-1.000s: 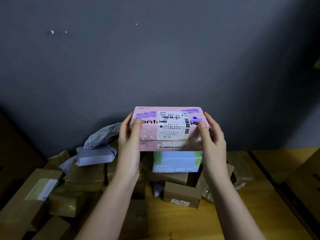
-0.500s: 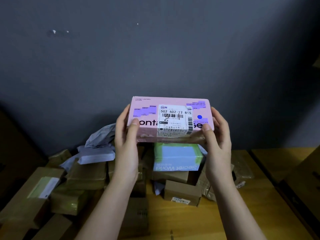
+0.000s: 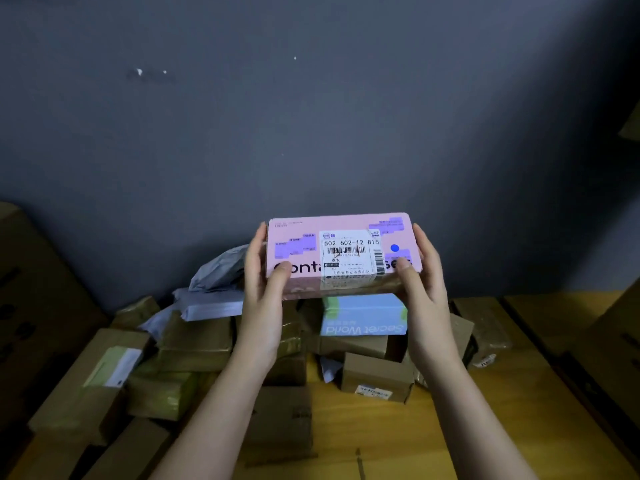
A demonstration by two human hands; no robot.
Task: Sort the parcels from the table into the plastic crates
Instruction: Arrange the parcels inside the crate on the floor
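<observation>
I hold a pink parcel in the air in front of a bare grey wall, with free space above it and to both sides. Below the pink parcel, the wooden table is crowded with brown cardboard boxes, grey mailer bags and a blue box. My left hand grips the pink parcel's left end and my right hand its right end, thumbs on its labelled face.
</observation>
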